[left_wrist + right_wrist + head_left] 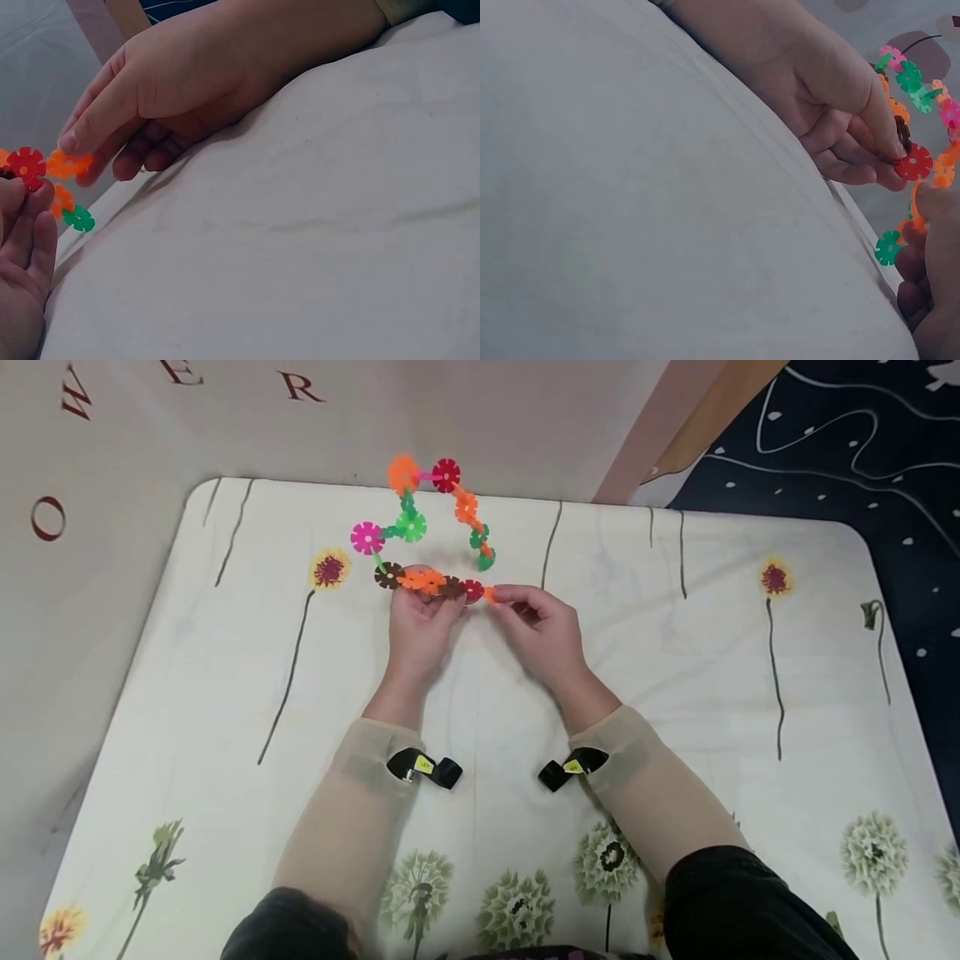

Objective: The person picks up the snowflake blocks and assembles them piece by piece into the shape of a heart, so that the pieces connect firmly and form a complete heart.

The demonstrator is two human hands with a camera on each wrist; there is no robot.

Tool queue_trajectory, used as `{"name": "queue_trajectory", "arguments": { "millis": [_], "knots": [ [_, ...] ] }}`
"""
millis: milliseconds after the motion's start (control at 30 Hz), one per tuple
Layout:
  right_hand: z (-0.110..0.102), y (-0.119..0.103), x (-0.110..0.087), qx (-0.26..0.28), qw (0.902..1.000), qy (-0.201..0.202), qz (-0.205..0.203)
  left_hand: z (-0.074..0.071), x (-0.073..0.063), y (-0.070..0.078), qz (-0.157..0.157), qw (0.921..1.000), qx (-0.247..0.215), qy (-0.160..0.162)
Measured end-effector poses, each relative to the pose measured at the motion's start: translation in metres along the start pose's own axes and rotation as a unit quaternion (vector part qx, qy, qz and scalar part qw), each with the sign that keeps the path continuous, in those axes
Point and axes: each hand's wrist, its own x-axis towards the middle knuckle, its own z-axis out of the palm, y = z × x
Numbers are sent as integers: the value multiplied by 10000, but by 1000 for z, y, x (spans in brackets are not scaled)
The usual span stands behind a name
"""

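A chain of colourful notched plastic snowflake discs (411, 526) curves in an unclosed loop above the far part of the table. My left hand (422, 631) grips its near stretch, where orange and brown discs lead to a red disc (915, 163). Between thumb and fingers of my right hand (547, 631) is an orange disc (69, 163), pinched right at the red disc's edge. The chain's other end, a green disc (486, 559), hangs just beyond the right fingertips. Both hands are close together, and the left fingers partly hide the discs they hold.
A white cloth with printed flowers covers the table (675, 693). Beyond its far edge stands a pale wall (487, 410) with red letters, and dark patterned fabric (840, 452) lies at the far right. Each forearm wears a black strapped camera (573, 768).
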Motion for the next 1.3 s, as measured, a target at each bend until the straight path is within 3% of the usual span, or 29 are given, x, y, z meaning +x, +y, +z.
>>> {"name": "queue_trajectory", "arguments": {
  "millis": [133,267,467,600,833,1000,1067,1133,1233,1300],
  "knots": [
    [1,0,-1,135,9998,-9,-114,-3,-1,0,-46,10000,4,55],
    [4,15,2,159,9994,169,-247,-9,-1,2,-103,9997,-103,171],
    [7,33,6,57,9991,400,101,-22,0,6,-180,9991,-209,311],
    [10,35,6,155,9990,333,243,-28,-1,7,-210,9995,-59,240],
    [14,30,7,375,9992,82,-85,-32,-3,7,-257,9997,21,39],
    [15,29,9,189,9998,25,30,-33,-1,9,-288,9996,27,36],
    [13,28,10,192,9992,25,362,-32,1,8,-340,9994,42,90],
    [8,26,13,239,9952,12,954,-29,4,7,-415,9990,63,123],
    [-5,20,23,344,9762,-118,2138,-21,6,4,-516,9985,143,81],
    [-14,15,35,227,9619,-299,2709,-16,7,1,-486,9986,218,-17]
  ]
}}
